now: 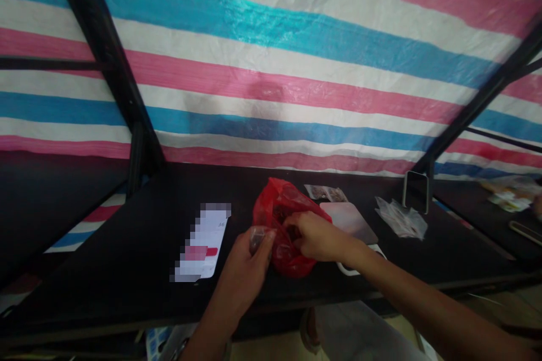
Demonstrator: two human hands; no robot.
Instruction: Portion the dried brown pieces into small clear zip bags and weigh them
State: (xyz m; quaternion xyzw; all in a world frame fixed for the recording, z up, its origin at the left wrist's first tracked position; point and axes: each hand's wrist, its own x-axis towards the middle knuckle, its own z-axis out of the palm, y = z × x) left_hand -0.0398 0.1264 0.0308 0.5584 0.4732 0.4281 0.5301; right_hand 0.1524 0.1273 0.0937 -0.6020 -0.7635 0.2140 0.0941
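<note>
A crumpled red plastic bag [292,196] stands with its mouth open on the black table. My right hand [319,237] reaches into it from the right, fingers curled; the fingertips and whatever they grip are hidden inside among dark contents. Just left of the bag, my left hand [245,262] is closed, with thumb and forefinger pinching a small clear plastic bag [257,235] against the red bag's side. Right behind my right hand lies a pale square plate [351,220] over a white base, like a small scale.
A lit phone [212,242], partly blurred out, lies on the left of the table. Small filled packets [326,193] lie at the back. Clear plastic bags [402,219] and an upright phone-like device [416,192] are at right. Dark metal posts [114,79] flank the striped sheet [275,67].
</note>
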